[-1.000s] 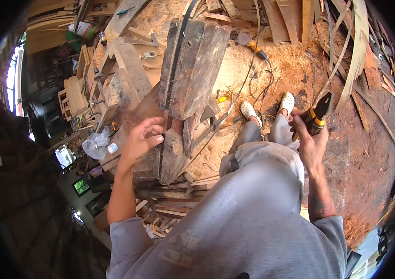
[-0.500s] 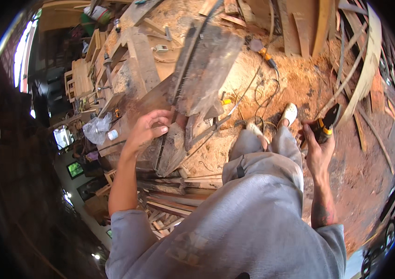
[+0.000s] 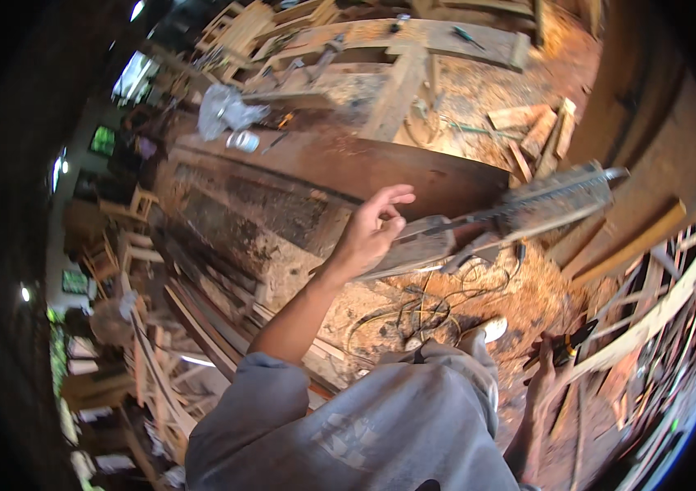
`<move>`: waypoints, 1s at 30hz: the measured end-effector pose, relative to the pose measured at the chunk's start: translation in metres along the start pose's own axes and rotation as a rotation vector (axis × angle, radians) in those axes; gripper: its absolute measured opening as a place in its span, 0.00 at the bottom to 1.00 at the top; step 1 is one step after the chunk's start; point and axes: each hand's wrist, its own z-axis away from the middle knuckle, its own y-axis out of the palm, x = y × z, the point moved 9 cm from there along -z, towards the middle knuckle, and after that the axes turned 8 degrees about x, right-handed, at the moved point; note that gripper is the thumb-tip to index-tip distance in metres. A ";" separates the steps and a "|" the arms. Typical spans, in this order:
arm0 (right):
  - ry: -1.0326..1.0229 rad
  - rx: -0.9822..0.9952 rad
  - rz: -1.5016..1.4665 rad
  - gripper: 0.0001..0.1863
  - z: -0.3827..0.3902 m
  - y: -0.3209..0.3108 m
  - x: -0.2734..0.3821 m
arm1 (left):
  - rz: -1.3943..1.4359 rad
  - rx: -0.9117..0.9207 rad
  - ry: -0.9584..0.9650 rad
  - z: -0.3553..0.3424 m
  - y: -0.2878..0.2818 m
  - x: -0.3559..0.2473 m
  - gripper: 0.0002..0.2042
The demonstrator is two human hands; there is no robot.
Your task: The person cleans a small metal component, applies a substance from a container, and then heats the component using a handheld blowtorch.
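My left hand (image 3: 368,236) is held over the near end of a worn wooden block (image 3: 423,245), fingers loosely bent and apart, with nothing visible in them. A thin dark strip (image 3: 491,214), apparently a saw blade, runs from that block along a weathered timber piece (image 3: 565,203) to the right. Whether my fingertips touch the strip, I cannot tell. Low on the right, my right hand (image 3: 542,383) is closed around black-and-yellow pliers (image 3: 567,345), their dark jaws pointing up and away.
A wide brown board (image 3: 438,176) lies beyond my left hand. On the bench are a plastic bag (image 3: 223,113) and a white container (image 3: 243,141). Cables (image 3: 425,315) coil over sawdust near my feet. Scrap wood (image 3: 650,327) is piled at right, beside large leaning boards (image 3: 650,164).
The view has swung left, showing more of the bench. My left hand has moved off the strip's near part, its fingers more spread. The pliers stay in my right hand.
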 end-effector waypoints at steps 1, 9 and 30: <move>-0.022 0.029 0.003 0.12 0.006 0.019 0.008 | 0.322 -0.173 -0.063 0.031 -0.027 0.026 0.24; 0.114 0.597 0.052 0.13 0.118 0.211 0.000 | 1.701 -0.879 -0.148 0.364 -0.056 0.246 0.23; 0.123 1.118 -0.114 0.07 0.204 0.725 0.032 | 1.638 -1.552 0.110 0.649 0.027 0.273 0.05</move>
